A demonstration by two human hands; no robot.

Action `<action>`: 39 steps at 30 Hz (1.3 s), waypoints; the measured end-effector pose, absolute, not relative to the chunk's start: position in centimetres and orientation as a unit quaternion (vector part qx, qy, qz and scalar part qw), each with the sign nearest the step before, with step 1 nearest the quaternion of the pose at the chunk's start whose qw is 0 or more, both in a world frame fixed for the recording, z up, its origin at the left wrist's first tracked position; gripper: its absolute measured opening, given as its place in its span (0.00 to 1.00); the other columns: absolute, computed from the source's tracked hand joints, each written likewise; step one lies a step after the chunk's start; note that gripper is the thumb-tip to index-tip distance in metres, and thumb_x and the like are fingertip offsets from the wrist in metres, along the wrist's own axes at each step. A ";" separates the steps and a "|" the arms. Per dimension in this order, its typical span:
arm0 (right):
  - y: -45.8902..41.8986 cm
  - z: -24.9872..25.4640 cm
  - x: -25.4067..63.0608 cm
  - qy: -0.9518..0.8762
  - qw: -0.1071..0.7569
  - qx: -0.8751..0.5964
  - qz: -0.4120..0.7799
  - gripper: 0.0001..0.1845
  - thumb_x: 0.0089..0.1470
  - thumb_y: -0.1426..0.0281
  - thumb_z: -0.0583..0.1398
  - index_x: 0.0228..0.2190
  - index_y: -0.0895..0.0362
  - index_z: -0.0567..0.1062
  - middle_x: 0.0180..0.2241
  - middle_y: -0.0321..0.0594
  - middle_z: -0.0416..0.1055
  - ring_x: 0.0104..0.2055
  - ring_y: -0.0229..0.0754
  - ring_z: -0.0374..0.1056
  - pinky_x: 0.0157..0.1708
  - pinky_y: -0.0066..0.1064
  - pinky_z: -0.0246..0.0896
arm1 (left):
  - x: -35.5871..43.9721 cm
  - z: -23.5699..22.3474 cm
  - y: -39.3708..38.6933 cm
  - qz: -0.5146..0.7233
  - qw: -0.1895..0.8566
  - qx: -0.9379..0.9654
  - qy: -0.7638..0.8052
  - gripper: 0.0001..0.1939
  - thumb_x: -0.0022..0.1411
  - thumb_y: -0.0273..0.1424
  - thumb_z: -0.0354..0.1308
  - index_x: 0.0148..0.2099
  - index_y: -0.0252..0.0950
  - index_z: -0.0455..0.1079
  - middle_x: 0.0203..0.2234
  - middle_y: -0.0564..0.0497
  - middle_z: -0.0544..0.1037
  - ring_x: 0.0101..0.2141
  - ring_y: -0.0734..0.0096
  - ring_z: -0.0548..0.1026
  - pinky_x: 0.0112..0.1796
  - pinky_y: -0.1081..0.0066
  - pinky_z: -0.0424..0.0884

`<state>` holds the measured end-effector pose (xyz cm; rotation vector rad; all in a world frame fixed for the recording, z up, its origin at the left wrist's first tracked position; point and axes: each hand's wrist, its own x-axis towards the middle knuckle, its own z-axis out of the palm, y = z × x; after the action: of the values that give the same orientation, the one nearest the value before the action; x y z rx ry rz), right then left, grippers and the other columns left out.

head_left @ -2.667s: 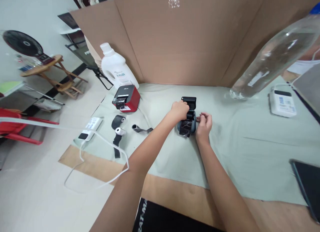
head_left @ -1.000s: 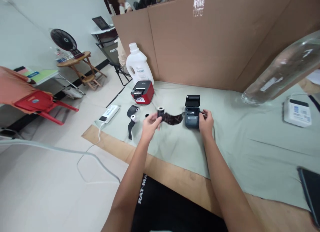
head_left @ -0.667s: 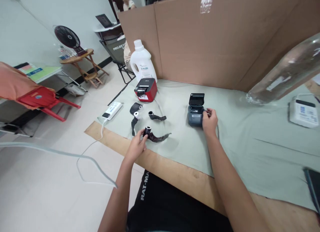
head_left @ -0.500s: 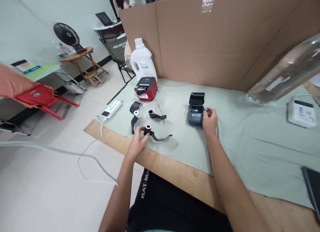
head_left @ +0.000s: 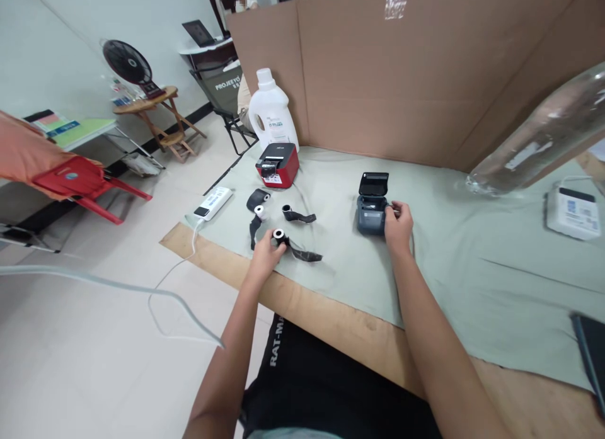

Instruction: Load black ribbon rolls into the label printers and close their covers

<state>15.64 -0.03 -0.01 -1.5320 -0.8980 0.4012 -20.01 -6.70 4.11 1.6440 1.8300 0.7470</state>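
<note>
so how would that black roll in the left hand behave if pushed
The roll may well roll if it lands on its side, being round. Its loose tail is probably floppy, since it curves. It is likely light, being small beside the left hand.

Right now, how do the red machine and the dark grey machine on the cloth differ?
Colour: the red machine has red sides under a dark top; the dark grey machine shows no red.
Lid: the dark grey machine's lid stands open; the red machine's top looks closed.
Contact: the right hand touches the dark grey machine; no hand touches the red machine.
Both are boxy and sit on the pale green cloth.
</note>
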 end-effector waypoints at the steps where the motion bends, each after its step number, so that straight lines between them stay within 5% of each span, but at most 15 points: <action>1: 0.0 0.0 15.6 -0.389 0.613 -0.665 0.173 0.18 0.51 0.60 0.58 0.41 0.57 0.74 0.39 0.46 0.76 0.40 0.47 0.71 0.46 0.43 0.65 | -19.9 4.2 -6.8 0.280 0.284 0.614 0.682 0.20 0.59 0.30 0.57 0.54 0.35 0.69 0.21 0.54 0.75 0.20 0.67 0.72 0.30 0.67 0.71; 5: 0.0 0.0 15.6 -0.385 0.613 -0.666 0.177 0.19 0.51 0.60 0.58 0.42 0.57 0.74 0.39 0.46 0.76 0.40 0.47 0.70 0.44 0.42 0.65 | -19.5 5.2 -7.3 0.352 0.263 0.611 0.658 0.36 0.59 0.28 0.56 0.69 0.35 0.57 0.46 0.42 0.80 0.22 0.72 0.73 0.30 0.67 0.73; 8: -0.1 -0.1 15.6 -0.385 0.617 -0.664 0.175 0.18 0.51 0.60 0.58 0.41 0.56 0.74 0.38 0.44 0.76 0.39 0.46 0.70 0.44 0.40 0.65 | -19.5 6.7 -5.3 0.390 0.190 0.645 0.629 0.27 0.64 0.30 0.53 0.65 0.37 0.64 0.58 0.40 0.74 0.33 0.67 0.78 0.41 0.63 0.75; 13: -0.1 -0.1 15.8 -0.388 0.614 -0.665 0.176 0.19 0.51 0.60 0.58 0.42 0.57 0.73 0.39 0.45 0.76 0.37 0.45 0.70 0.45 0.41 0.65 | -20.0 8.1 3.2 0.235 0.194 0.759 0.575 0.24 0.57 0.26 0.61 0.57 0.36 0.75 0.53 0.42 0.79 0.52 0.51 0.75 0.59 0.53 0.66; 17: 0.1 -0.6 15.9 -0.386 0.620 -0.660 0.175 0.18 0.51 0.60 0.58 0.42 0.57 0.73 0.40 0.46 0.75 0.37 0.44 0.70 0.45 0.41 0.65 | -19.2 8.7 6.7 0.258 0.303 0.744 0.537 0.19 0.56 0.27 0.62 0.51 0.33 0.78 0.48 0.41 0.81 0.48 0.53 0.78 0.56 0.55 0.71; 24: 0.4 -1.1 15.9 -0.381 0.638 -0.645 0.177 0.17 0.52 0.62 0.58 0.42 0.55 0.72 0.40 0.43 0.75 0.35 0.42 0.68 0.44 0.39 0.66 | -9.3 10.5 5.5 0.383 0.488 0.686 0.381 0.27 0.65 0.38 0.60 0.65 0.43 0.66 0.53 0.45 0.75 0.46 0.63 0.78 0.45 0.59 0.79; 32: 0.3 -1.0 16.3 -0.373 0.650 -0.639 0.173 0.15 0.53 0.63 0.57 0.42 0.55 0.71 0.41 0.44 0.73 0.35 0.42 0.68 0.43 0.38 0.66 | 1.7 9.4 10.2 0.235 0.382 0.835 0.318 0.09 0.62 0.27 0.58 0.42 0.32 0.79 0.37 0.46 0.82 0.40 0.63 0.80 0.48 0.62 0.75; 39: 0.4 -0.8 16.4 -0.341 0.678 -0.632 0.157 0.13 0.57 0.62 0.55 0.41 0.55 0.72 0.41 0.43 0.73 0.38 0.43 0.69 0.45 0.38 0.65 | 3.7 8.5 10.8 0.149 0.211 0.904 0.341 0.19 0.66 0.27 0.54 0.56 0.36 0.78 0.55 0.45 0.79 0.56 0.58 0.75 0.60 0.63 0.66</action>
<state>16.44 0.38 -0.84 -1.4195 -0.7655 0.3525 3.71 10.76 8.51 2.5125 0.9488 0.4136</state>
